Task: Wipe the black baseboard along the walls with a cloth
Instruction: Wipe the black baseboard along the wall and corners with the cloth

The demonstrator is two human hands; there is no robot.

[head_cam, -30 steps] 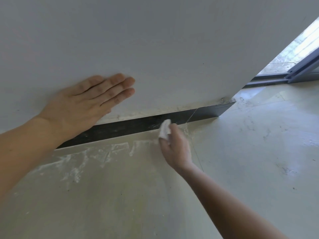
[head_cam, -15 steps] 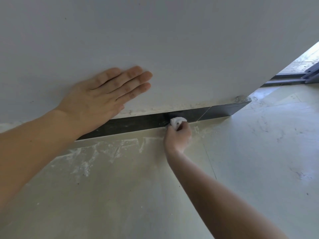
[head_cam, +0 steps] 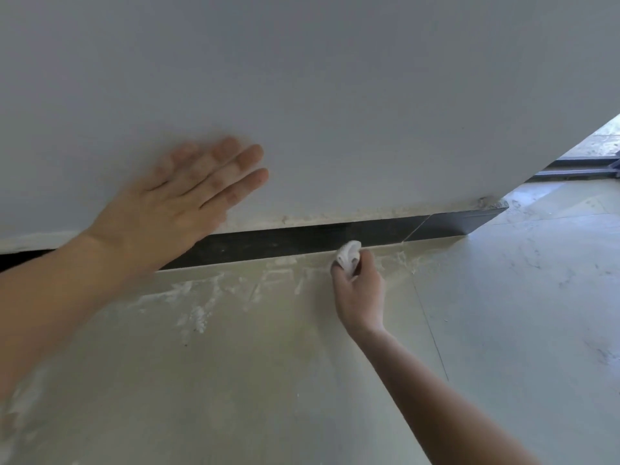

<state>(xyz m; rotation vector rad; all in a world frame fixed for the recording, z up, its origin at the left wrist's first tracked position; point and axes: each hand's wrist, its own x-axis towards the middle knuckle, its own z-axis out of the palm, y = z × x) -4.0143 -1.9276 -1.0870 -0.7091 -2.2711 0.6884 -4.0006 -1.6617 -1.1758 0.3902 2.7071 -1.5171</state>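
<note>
The right hand (head_cam: 359,286) pinches a small wadded white cloth (head_cam: 349,253) at the lower edge of the glossy black baseboard strip (head_cam: 268,241); the left hand (head_cam: 174,209) lies open, flat on the wall. Good wiping likely needs firm pressure, sliding toward the corner beyond the right hand.

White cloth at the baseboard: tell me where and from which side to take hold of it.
Grip the bunched rear of the white cloth, as the right hand does, coming from the floor side, opposite the wall. This probably works best because the small wad's tip stays free at the lower edge of the black baseboard, while the left hand spreads open on the wall.
</note>
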